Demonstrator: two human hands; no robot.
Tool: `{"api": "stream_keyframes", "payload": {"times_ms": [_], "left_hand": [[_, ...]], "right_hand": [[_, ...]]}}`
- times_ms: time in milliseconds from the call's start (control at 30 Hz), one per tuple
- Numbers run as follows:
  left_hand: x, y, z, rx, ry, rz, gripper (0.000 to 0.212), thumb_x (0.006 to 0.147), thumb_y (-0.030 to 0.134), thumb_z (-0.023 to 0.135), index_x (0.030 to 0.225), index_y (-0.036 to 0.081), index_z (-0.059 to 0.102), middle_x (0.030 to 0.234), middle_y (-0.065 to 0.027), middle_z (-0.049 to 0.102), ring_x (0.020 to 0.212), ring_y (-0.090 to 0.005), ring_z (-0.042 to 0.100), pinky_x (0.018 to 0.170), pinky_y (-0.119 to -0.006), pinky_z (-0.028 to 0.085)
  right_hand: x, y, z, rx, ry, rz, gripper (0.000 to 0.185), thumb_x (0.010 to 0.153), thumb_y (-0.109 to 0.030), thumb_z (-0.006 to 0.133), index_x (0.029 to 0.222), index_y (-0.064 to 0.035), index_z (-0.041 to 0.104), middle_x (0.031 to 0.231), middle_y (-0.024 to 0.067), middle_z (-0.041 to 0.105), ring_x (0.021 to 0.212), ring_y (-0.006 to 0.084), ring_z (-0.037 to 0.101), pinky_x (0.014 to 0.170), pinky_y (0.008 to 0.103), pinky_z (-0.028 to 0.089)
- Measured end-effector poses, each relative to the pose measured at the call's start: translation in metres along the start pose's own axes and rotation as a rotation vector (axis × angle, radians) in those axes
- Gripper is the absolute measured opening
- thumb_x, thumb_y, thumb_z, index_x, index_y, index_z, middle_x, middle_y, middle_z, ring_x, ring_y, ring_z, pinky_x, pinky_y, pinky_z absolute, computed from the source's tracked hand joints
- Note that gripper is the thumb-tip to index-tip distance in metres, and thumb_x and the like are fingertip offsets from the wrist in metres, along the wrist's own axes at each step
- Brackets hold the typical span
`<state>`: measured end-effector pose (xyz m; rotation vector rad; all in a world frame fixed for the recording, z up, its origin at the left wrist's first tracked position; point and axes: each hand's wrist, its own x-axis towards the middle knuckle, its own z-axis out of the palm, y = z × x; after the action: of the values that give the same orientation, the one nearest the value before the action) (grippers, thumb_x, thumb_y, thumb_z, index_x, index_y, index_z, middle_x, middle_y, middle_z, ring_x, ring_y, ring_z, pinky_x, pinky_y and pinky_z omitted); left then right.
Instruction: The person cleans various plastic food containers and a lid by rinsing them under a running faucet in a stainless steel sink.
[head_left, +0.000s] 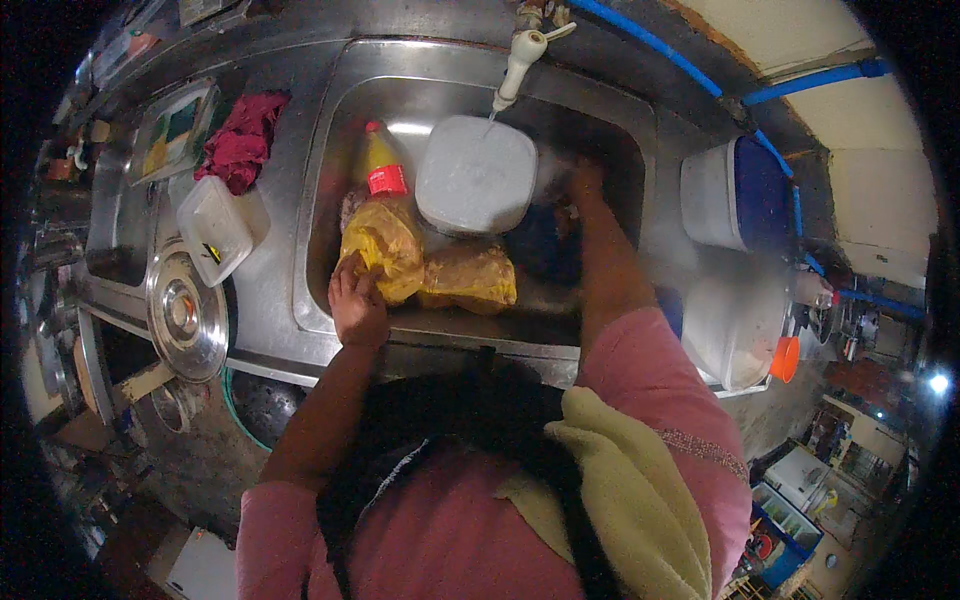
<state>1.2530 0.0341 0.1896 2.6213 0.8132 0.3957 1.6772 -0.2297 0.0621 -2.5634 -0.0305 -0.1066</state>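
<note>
My left hand (358, 302) rests on a yellow plastic bag (384, 251) with wrapped contents, at the near left of a steel sink (480, 335). A second yellow bag (472, 276) lies to its right. Behind the first bag leans a plastic bottle (382, 161) with a red cap and red label. Water runs from a white tap (517, 67) into a white square container (476, 176) that looks full. My right hand (586, 182) reaches down at the sink's right side, beside a dark blue object (551, 236); blur and shadow hide its fingers and whatever it may touch.
Left of the sink are a crimson cloth (244, 139), an empty plastic tub (217, 229), a clear container (176, 131) and a round metal lid (187, 315) at the counter's edge. On the right stand a tub with a blue lid (757, 193) and a large whitish container (735, 330).
</note>
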Motion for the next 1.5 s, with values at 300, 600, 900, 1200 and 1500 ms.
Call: {"api": "stream_keyframes", "payload": {"times_ms": [300, 600, 900, 1200, 1500], "left_hand": [[-0.001, 0.002, -0.009, 0.018, -0.025, 0.018, 0.026, 0.082, 0.007, 0.06, 0.105, 0.014, 0.069, 0.134, -0.0108, 0.051, 0.126, -0.0355, 0.045, 0.104, -0.049, 0.037], [-0.007, 0.0, -0.009, -0.052, -0.045, -0.014, 0.03, 0.08, 0.012, 0.061, 0.109, 0.014, 0.068, 0.133, -0.0127, 0.05, 0.126, -0.0384, 0.044, 0.106, -0.049, 0.035], [-0.011, -0.02, 0.02, -0.112, 0.071, -0.064, 0.032, 0.08, 0.01, 0.066, 0.111, 0.013, 0.068, 0.131, -0.0159, 0.054, 0.122, -0.0381, 0.049, 0.102, -0.046, 0.04], [-0.028, -0.01, 0.0, -0.162, 0.092, 0.0, 0.035, 0.071, 0.019, 0.07, 0.105, 0.011, 0.069, 0.139, -0.0147, 0.046, 0.131, -0.0382, 0.038, 0.111, -0.048, 0.032], [-0.143, 0.002, -0.048, -0.503, 0.501, 0.088, 0.052, 0.066, -0.005, 0.061, 0.114, 0.016, 0.064, 0.147, -0.0165, 0.036, 0.136, -0.0463, 0.029, 0.112, -0.057, 0.027]], "right_hand": [[-0.039, 0.009, -0.01, -0.571, -0.267, -0.284, 0.048, 0.092, -0.036, 0.055, 0.131, -0.0074, 0.056, 0.131, 0.0185, 0.057, 0.121, 0.0322, 0.055, 0.1, 0.0463, 0.044], [-0.122, -0.058, -0.087, -1.111, -0.654, -0.698, 0.059, 0.087, -0.027, 0.059, 0.14, -0.0054, 0.045, 0.146, 0.0194, 0.043, 0.133, 0.0406, 0.042, 0.11, 0.0568, 0.029], [-0.133, 0.001, -0.055, -0.525, -0.244, -0.872, 0.056, 0.083, -0.01, 0.057, 0.137, -0.0004, 0.047, 0.134, 0.0175, 0.052, 0.122, 0.0359, 0.049, 0.101, 0.0509, 0.038], [-0.161, -0.035, -0.115, -0.873, -0.691, -0.668, 0.066, 0.089, -0.036, 0.058, 0.144, -0.0089, 0.035, 0.141, 0.0156, 0.048, 0.113, 0.0334, 0.06, 0.103, 0.0511, 0.039], [-0.283, -0.052, -0.209, -0.907, -0.779, -0.807, 0.052, 0.086, -0.038, 0.057, 0.124, -0.0027, 0.058, 0.13, 0.022, 0.055, 0.114, 0.0378, 0.057, 0.093, 0.0504, 0.046]]}}
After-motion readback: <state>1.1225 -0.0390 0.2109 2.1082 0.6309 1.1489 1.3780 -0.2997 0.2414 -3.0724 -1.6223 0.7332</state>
